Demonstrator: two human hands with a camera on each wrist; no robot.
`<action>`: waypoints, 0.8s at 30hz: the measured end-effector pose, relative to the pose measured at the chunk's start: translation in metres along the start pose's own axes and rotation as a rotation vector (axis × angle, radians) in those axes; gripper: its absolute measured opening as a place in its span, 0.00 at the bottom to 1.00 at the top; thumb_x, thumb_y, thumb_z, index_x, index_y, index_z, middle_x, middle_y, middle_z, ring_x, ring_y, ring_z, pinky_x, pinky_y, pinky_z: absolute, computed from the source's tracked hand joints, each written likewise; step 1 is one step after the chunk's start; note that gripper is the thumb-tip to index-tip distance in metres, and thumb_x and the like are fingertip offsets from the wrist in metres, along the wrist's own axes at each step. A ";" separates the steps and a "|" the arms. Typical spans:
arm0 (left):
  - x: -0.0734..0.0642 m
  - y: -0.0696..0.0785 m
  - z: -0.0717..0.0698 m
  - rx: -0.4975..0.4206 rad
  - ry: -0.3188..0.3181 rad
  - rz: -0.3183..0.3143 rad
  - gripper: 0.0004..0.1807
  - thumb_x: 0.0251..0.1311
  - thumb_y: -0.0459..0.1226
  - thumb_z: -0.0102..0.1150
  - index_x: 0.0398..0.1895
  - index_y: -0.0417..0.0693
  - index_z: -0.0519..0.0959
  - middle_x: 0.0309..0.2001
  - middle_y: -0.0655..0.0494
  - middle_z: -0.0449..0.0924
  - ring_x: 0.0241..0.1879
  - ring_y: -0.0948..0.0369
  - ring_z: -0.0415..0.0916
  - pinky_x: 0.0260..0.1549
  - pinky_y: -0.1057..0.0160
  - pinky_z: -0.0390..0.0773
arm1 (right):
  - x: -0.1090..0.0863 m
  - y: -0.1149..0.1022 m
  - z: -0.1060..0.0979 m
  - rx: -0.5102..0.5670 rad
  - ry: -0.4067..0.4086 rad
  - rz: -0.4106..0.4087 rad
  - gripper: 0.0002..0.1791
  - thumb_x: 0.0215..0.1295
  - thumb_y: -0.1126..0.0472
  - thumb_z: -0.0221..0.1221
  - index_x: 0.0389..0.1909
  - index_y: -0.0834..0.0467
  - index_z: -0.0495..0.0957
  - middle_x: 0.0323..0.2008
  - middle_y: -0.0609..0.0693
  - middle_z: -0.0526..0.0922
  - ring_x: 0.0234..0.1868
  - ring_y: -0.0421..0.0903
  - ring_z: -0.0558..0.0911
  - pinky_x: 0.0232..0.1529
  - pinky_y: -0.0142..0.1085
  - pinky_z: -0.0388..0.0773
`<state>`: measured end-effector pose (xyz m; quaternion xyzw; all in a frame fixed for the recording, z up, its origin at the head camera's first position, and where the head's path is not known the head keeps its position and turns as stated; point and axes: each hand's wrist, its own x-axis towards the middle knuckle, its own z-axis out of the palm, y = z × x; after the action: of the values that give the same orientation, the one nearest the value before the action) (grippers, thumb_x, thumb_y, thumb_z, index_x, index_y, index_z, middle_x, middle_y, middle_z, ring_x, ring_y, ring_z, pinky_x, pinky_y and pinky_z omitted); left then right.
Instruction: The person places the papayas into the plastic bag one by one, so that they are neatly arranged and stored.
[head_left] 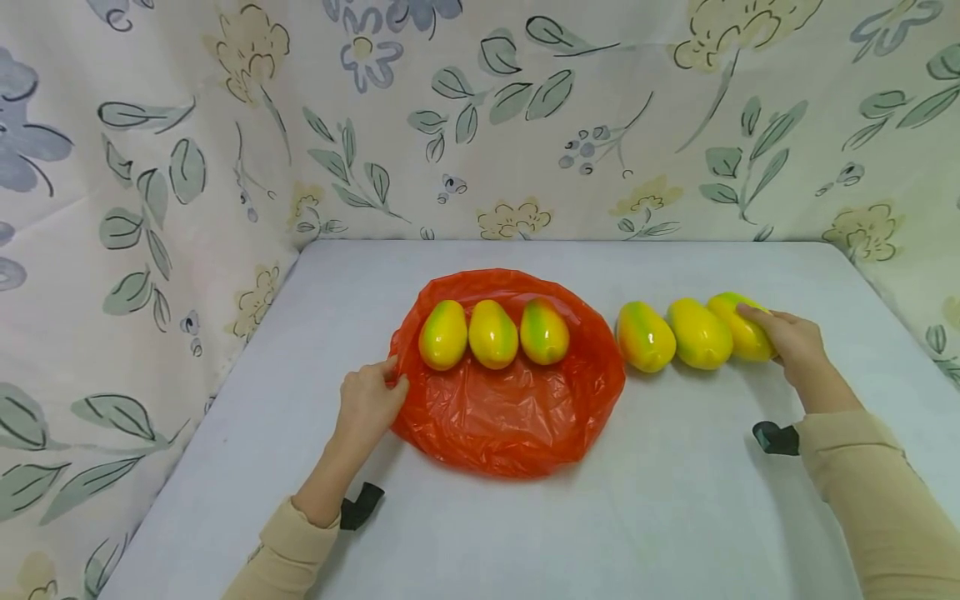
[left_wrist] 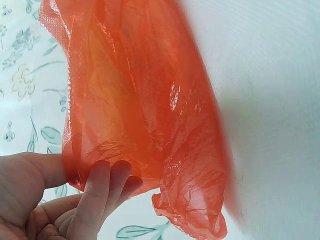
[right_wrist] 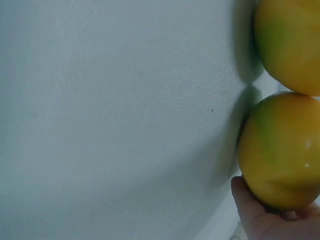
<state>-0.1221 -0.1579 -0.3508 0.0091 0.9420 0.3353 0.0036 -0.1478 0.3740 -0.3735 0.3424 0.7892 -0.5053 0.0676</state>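
A red plastic bag (head_left: 510, 417) lies spread with its mouth wide, and three shiny yellow-green mangoes (head_left: 492, 335) sit in a row within it. At its left side my left hand (head_left: 372, 395) pinches the rim between thumb and fingers; the left wrist view shows the thumb behind the bag's edge (left_wrist: 75, 125). Three more mangoes stand in a row to the right of the bag. My right hand (head_left: 795, 340) grips the rightmost mango (head_left: 741, 327), which touches the middle mango (head_left: 701, 334). The leftmost mango (head_left: 647, 337) of that row is beside the bag's right rim.
Everything lies on a white table (head_left: 675, 492). A floral curtain (head_left: 480, 125) hangs behind it and along the left side. Black wrist camera mounts (head_left: 777, 438) stick out inward from both sleeves.
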 end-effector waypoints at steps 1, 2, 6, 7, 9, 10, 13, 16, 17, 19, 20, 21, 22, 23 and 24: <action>0.000 0.000 0.000 0.000 -0.001 0.000 0.24 0.62 0.31 0.56 0.61 0.29 0.72 0.18 0.49 0.74 0.10 0.61 0.60 0.14 0.70 0.63 | -0.002 0.000 -0.001 0.008 -0.003 -0.001 0.60 0.57 0.26 0.52 0.74 0.66 0.47 0.73 0.67 0.48 0.53 0.54 0.66 0.62 0.45 0.67; 0.000 0.000 0.000 -0.001 -0.003 -0.001 0.24 0.62 0.31 0.56 0.61 0.29 0.72 0.19 0.49 0.74 0.10 0.61 0.61 0.14 0.70 0.64 | -0.004 0.000 -0.001 0.009 0.006 0.005 0.59 0.57 0.27 0.52 0.74 0.66 0.47 0.73 0.67 0.49 0.50 0.51 0.66 0.62 0.44 0.67; 0.000 0.001 0.000 -0.007 -0.001 0.003 0.23 0.62 0.31 0.56 0.60 0.29 0.72 0.22 0.45 0.78 0.10 0.61 0.61 0.14 0.69 0.64 | -0.013 -0.002 -0.003 0.034 0.038 0.030 0.56 0.59 0.29 0.51 0.74 0.65 0.49 0.74 0.64 0.48 0.45 0.45 0.65 0.62 0.44 0.65; 0.000 0.001 0.000 -0.008 0.000 0.006 0.23 0.62 0.31 0.56 0.60 0.29 0.72 0.24 0.43 0.79 0.10 0.61 0.61 0.14 0.69 0.64 | -0.015 -0.004 -0.002 0.042 0.069 0.052 0.56 0.58 0.28 0.52 0.74 0.65 0.50 0.74 0.63 0.49 0.45 0.44 0.65 0.59 0.40 0.68; 0.001 0.002 0.001 -0.008 0.005 0.011 0.23 0.62 0.31 0.56 0.60 0.29 0.73 0.26 0.42 0.81 0.10 0.61 0.61 0.13 0.70 0.63 | -0.020 -0.005 -0.004 0.080 0.106 0.084 0.57 0.56 0.27 0.54 0.75 0.62 0.51 0.74 0.60 0.49 0.45 0.43 0.64 0.56 0.37 0.68; 0.001 0.002 0.001 -0.009 0.004 0.011 0.23 0.62 0.31 0.56 0.60 0.29 0.73 0.25 0.42 0.80 0.10 0.61 0.60 0.13 0.70 0.63 | -0.021 -0.006 -0.005 0.098 0.124 0.099 0.57 0.54 0.27 0.55 0.75 0.61 0.51 0.75 0.59 0.48 0.45 0.43 0.64 0.55 0.35 0.68; 0.001 0.002 0.001 -0.008 0.000 0.006 0.23 0.62 0.31 0.56 0.60 0.29 0.72 0.23 0.44 0.79 0.10 0.61 0.60 0.14 0.70 0.63 | -0.025 -0.008 -0.009 0.166 0.170 0.133 0.57 0.52 0.27 0.57 0.75 0.57 0.52 0.75 0.56 0.48 0.43 0.39 0.63 0.53 0.32 0.66; 0.001 0.003 0.001 -0.007 -0.011 -0.004 0.24 0.63 0.32 0.56 0.61 0.30 0.71 0.19 0.48 0.75 0.10 0.61 0.61 0.14 0.70 0.63 | -0.025 -0.008 -0.012 0.209 0.185 0.143 0.56 0.53 0.29 0.59 0.75 0.57 0.53 0.71 0.54 0.54 0.40 0.37 0.62 0.54 0.33 0.65; 0.001 0.003 0.001 -0.005 -0.013 -0.006 0.24 0.63 0.32 0.56 0.61 0.30 0.71 0.18 0.49 0.74 0.10 0.60 0.61 0.15 0.70 0.64 | -0.025 -0.008 -0.013 0.226 0.192 0.149 0.56 0.52 0.30 0.60 0.75 0.57 0.53 0.70 0.53 0.55 0.38 0.37 0.62 0.54 0.33 0.65; 0.001 0.003 0.001 -0.004 -0.019 -0.010 0.24 0.63 0.32 0.56 0.62 0.30 0.71 0.18 0.50 0.73 0.11 0.60 0.62 0.15 0.70 0.65 | -0.023 -0.007 -0.014 0.246 0.219 0.174 0.55 0.49 0.29 0.62 0.74 0.55 0.58 0.66 0.51 0.58 0.39 0.38 0.63 0.51 0.32 0.66; 0.001 0.003 0.001 -0.003 -0.020 -0.012 0.24 0.63 0.32 0.56 0.62 0.30 0.71 0.18 0.50 0.73 0.11 0.60 0.62 0.15 0.70 0.65 | -0.022 -0.007 -0.015 0.258 0.225 0.185 0.56 0.48 0.28 0.63 0.74 0.54 0.59 0.65 0.50 0.59 0.39 0.38 0.63 0.51 0.31 0.67; 0.001 0.003 0.001 -0.001 -0.021 -0.014 0.24 0.63 0.32 0.56 0.62 0.31 0.71 0.18 0.50 0.73 0.11 0.60 0.62 0.15 0.70 0.65 | -0.019 -0.005 -0.016 0.271 0.236 0.200 0.53 0.46 0.28 0.64 0.71 0.50 0.63 0.64 0.49 0.60 0.40 0.38 0.64 0.48 0.30 0.68; 0.001 0.003 0.001 0.000 -0.023 -0.016 0.24 0.64 0.32 0.56 0.62 0.31 0.71 0.18 0.50 0.73 0.11 0.60 0.62 0.16 0.70 0.65 | -0.017 -0.004 -0.018 0.283 0.240 0.215 0.54 0.44 0.27 0.64 0.71 0.48 0.63 0.65 0.48 0.59 0.40 0.38 0.64 0.49 0.29 0.69; 0.001 0.003 0.001 0.001 -0.022 -0.016 0.24 0.64 0.32 0.56 0.62 0.31 0.71 0.18 0.50 0.73 0.11 0.60 0.62 0.16 0.70 0.65 | -0.017 -0.004 -0.019 0.304 0.247 0.227 0.54 0.42 0.27 0.66 0.71 0.47 0.64 0.63 0.46 0.60 0.40 0.38 0.65 0.49 0.29 0.69; 0.001 0.003 0.002 0.002 -0.022 -0.016 0.24 0.64 0.32 0.56 0.62 0.31 0.71 0.18 0.50 0.73 0.11 0.60 0.62 0.16 0.70 0.65 | -0.014 -0.003 -0.020 0.313 0.262 0.240 0.51 0.40 0.27 0.66 0.67 0.43 0.67 0.60 0.43 0.62 0.41 0.38 0.66 0.46 0.27 0.71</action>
<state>-0.1229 -0.1542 -0.3498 0.0052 0.9424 0.3340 0.0167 -0.1337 0.3836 -0.3552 0.5028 0.6568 -0.5612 -0.0295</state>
